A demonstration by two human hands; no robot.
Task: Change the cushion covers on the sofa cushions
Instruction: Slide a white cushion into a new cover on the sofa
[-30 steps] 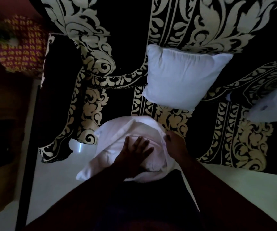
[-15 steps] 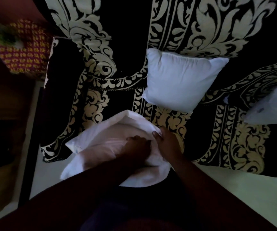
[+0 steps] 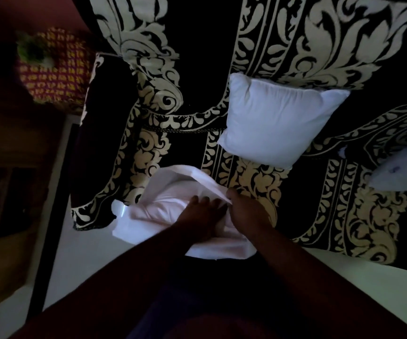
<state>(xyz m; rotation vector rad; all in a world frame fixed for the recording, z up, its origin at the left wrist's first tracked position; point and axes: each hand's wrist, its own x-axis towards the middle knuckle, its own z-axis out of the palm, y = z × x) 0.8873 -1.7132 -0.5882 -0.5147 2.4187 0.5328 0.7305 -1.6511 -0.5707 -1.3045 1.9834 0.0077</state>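
The cushion (image 3: pixel 163 211) lay at the front edge of the patterned sofa (image 3: pixel 197 57), its long axis running from lower right to upper left, the open mouth of the white cover (image 3: pixel 173 178) facing up-left. The fabric was creased and pinkish-white. The left hand (image 3: pixel 201 214) pressed flat on the cushion; the right hand (image 3: pixel 247 211) pinched the cover's edge. A second white cushion (image 3: pixel 275 121) leaned behind.

A single head-worn wide-angle camera looks steeply down from close above, facing the patterned sofa (image 3: pixel 197 69), which fills the upper frame; the person's forearms enter from the bottom edge.
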